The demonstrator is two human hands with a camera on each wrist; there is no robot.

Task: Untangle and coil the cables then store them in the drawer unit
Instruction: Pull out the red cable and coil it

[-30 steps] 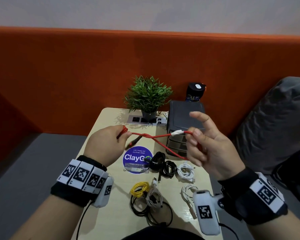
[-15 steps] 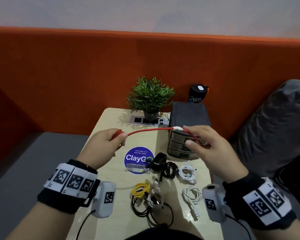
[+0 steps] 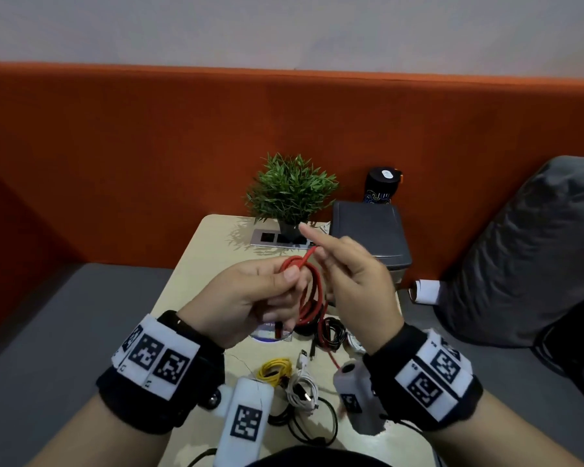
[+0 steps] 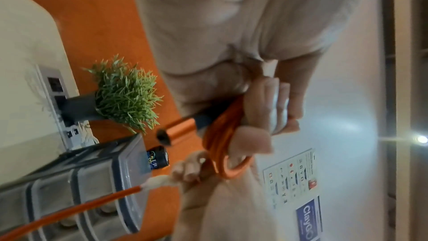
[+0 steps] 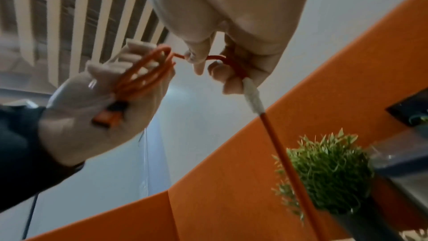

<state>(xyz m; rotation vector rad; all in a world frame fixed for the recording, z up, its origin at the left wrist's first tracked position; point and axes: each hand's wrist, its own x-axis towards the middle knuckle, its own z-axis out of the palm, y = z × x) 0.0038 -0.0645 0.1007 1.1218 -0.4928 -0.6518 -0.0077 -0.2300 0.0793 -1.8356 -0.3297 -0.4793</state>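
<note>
My left hand (image 3: 267, 291) grips several loops of the red cable (image 3: 312, 291) above the table, thumb pressed on top of the bundle. In the left wrist view the red cable (image 4: 222, 146) lies looped across the left fingers, its plug (image 4: 178, 131) sticking out. My right hand (image 3: 348, 274) pinches the same cable beside the loops, index finger pointing up. The right wrist view shows the right fingers (image 5: 228, 76) around the cable's white-taped stretch (image 5: 253, 96), the free end trailing down. The grey drawer unit (image 3: 368, 230) stands behind the hands, its drawers hidden in the head view.
On the wooden table (image 3: 203, 251) lie coiled cables: yellow (image 3: 275, 369), white (image 3: 302, 389), black (image 3: 329, 330). A potted plant (image 3: 290, 190) and a socket strip (image 3: 277, 239) stand at the back, a black bottle (image 3: 381, 185) behind the drawer unit, a grey cushion (image 3: 526, 251) at the right.
The hands have come together over the table. The red cable, stretched straight between them before, is now gathered into loops in my left hand.
</note>
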